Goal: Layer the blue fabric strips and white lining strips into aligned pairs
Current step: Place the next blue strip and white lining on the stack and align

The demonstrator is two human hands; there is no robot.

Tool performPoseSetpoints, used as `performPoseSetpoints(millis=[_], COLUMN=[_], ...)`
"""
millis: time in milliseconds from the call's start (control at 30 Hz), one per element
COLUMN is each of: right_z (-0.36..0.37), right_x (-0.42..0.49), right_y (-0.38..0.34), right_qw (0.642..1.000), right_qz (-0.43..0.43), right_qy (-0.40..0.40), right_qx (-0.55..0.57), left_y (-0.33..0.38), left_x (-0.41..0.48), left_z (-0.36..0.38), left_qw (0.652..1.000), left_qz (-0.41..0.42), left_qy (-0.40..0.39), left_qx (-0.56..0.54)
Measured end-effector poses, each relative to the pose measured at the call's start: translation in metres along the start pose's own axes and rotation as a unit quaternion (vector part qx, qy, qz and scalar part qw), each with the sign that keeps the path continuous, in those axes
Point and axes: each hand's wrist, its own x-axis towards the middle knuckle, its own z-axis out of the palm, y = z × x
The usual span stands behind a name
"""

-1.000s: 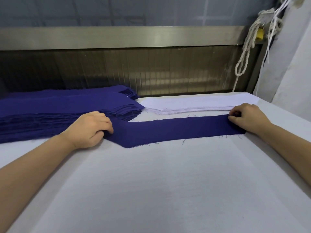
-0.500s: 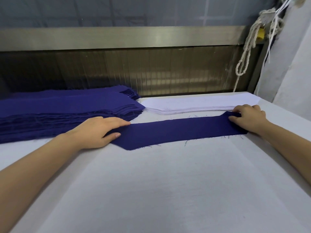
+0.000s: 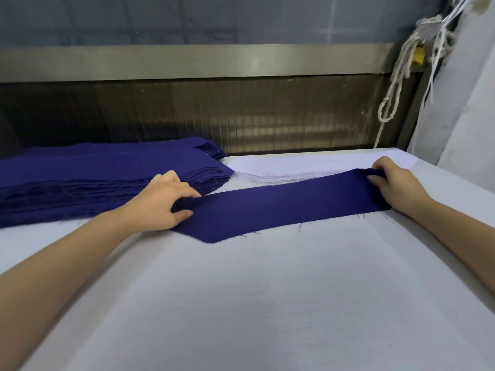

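One blue strip, flat a moment ago, is now pinched at each end by my left hand and right hand, lifting toward the white pile just beyond my right fingers, so pairing looks next.

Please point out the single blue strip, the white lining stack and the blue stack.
single blue strip (image 3: pixel 281 207), head view, middle of its upper face.
white lining stack (image 3: pixel 294 167), head view, its top sheet.
blue stack (image 3: pixel 93 170), head view, its top layer.
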Motion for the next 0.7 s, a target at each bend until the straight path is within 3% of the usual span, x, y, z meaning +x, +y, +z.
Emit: performPoseSetpoints(millis=[133,233,367,467,567,700], right_z=[-0.001,-0.001,0.0,0.003,0.013,0.025], right_x=[0.0,-0.001,-0.002,-0.002,0.0,0.01], right_y=[-0.002,-0.005,-0.016,-0.029,-0.043,-0.07], right_qw=[1.0,0.997,0.989,0.984,0.982,0.971], right_qz=[-0.001,0.005,-0.006,-0.028,-0.044,-0.026], right_qy=[0.018,0.034,0.07,0.077,0.063,0.036], right_qx=[0.025,0.066,0.132,0.159,0.175,0.235], left_y=[-0.003,-0.006,-0.011,-0.017,-0.032,-0.061], left_x=[-0.002,-0.001,0.001,0.004,0.006,0.003], left_z=[0.0,-0.005,-0.015,-0.023,-0.027,-0.033], left_qw=[0.998,0.978,0.884,0.813,0.796,0.805], left_qz=[-0.043,-0.109,-0.22,-0.264,-0.307,-0.359], left_qy=[0.043,0.103,0.201,0.253,0.271,0.277], left_qx=[-0.026,-0.147,-0.359,-0.453,-0.446,-0.384])
